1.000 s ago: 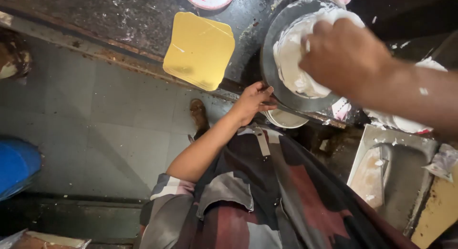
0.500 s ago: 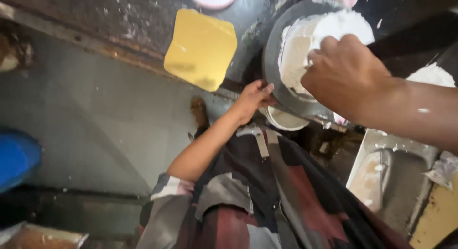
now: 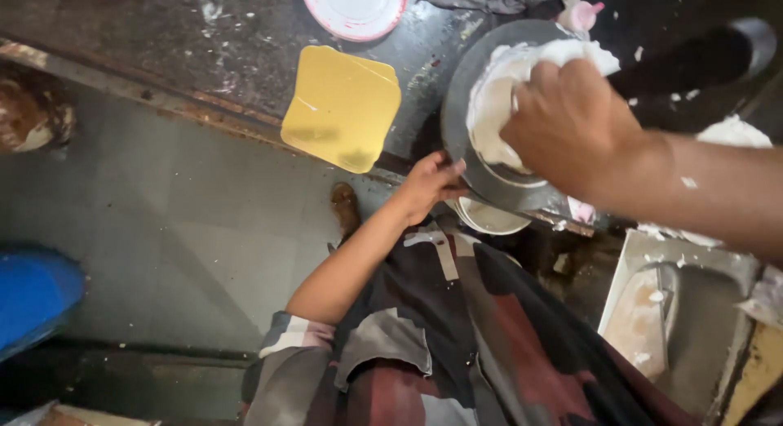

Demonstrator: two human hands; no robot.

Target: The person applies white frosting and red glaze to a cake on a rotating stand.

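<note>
The grey pan (image 3: 465,148) of white cream (image 3: 493,120) is gripped at its rim by the left hand (image 3: 428,185), while the right hand (image 3: 571,124) fingers curl closed over the cream.

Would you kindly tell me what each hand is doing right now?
Left hand: closed on the rim of the grey round tray.
Right hand: closed, pressed on the white cream; any tool hidden.

yellow board (image 3: 342,108) left of pan (image 3: 457,124) — bare counter (image 3: 163,34) beyond

Grey tiled floor (image 3: 188,230) below a dark, splattered counter (image 3: 163,42).
</note>
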